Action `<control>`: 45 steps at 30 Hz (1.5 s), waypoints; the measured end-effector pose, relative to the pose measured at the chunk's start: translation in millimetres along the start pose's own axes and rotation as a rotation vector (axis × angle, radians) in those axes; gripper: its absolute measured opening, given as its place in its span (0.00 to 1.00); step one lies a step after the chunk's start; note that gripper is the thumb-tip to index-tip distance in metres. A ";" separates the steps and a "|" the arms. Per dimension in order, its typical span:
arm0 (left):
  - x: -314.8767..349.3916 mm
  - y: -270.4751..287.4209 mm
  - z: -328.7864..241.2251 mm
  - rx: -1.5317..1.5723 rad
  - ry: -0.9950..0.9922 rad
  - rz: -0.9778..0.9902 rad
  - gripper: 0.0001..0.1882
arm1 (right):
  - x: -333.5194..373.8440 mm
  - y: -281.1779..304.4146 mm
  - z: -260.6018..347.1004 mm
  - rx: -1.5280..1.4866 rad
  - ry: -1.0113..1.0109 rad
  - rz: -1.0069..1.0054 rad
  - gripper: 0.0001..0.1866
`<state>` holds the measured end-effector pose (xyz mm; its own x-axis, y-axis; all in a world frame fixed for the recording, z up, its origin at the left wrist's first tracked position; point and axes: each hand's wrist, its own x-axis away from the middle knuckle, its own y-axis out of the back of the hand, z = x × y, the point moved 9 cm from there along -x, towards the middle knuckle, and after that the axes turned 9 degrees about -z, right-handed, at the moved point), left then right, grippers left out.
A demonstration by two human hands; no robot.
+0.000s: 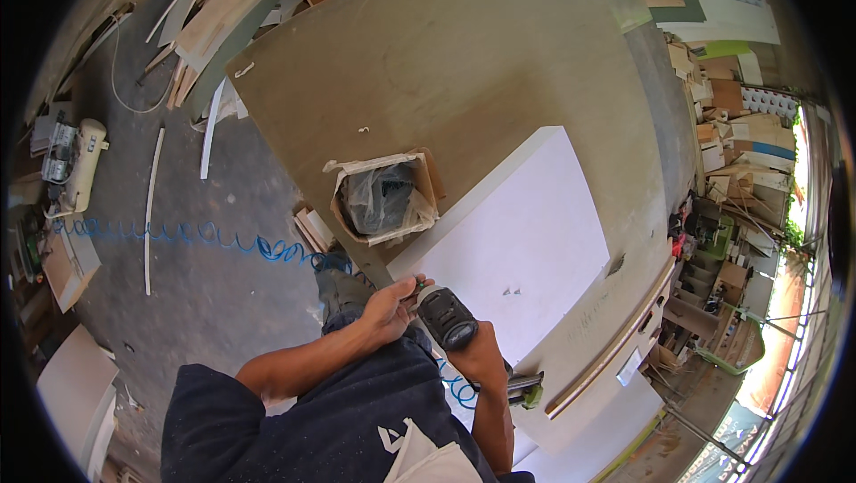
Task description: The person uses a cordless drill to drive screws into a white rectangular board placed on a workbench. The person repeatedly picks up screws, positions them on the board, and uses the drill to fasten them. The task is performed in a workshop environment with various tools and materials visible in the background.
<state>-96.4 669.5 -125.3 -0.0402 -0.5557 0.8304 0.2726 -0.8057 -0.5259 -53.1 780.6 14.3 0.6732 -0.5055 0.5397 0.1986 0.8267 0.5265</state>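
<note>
My right hand [480, 354] is wrapped around the handle of a black cordless drill [448, 315], which points toward my left hand. At the drill's front end the fingers of my left hand [390, 312] are pinched together; whatever they grip is too small to make out. Just beyond the drill lies a white board [526, 224] on the large brownish worktable [526, 46], with a few small dark pieces [511, 291] on its surface. Left of the board stands an open cardboard box [348, 215] lined with clear plastic, its contents dark.
Beside my right forearm is a black and green tool [528, 387], with a coiled blue hose [459, 391] near it. More blue hose [205, 233] crosses the floor toward a cream air compressor [87, 162]. Wood offcuts [227, 28] pile up far left; shelves of scraps [740, 171] line the right.
</note>
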 end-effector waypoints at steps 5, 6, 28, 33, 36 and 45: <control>1.5 1.8 -2.3 -0.006 0.004 -0.042 0.13 | -2.8 -0.6 3.4 -0.014 0.017 0.030 0.16; 0.0 1.7 -2.3 -0.038 -0.008 -0.028 0.13 | -3.3 -0.6 4.8 0.002 0.010 0.029 0.16; 39.8 -1.7 -83.5 -1.038 -0.953 -0.337 0.15 | -19.4 -1.4 10.1 0.222 -0.119 0.117 0.20; 41.2 -3.5 -84.8 -1.063 -1.020 -0.332 0.15 | -20.9 -3.2 8.8 0.201 -0.122 0.114 0.20; 55.3 -13.7 -91.3 -1.161 -1.192 -0.368 0.15 | -21.3 -3.5 6.8 0.204 -0.136 0.108 0.20; 44.2 -13.7 -93.2 -1.161 -1.112 -0.221 0.13 | -25.9 -6.0 7.9 0.185 -0.143 0.121 0.20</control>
<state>-191.5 636.9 -98.5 0.8403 -0.4146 0.3491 -0.4982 -0.8446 0.1960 -77.3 786.7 2.4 0.5738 -0.4467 0.6864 -0.0198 0.8303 0.5569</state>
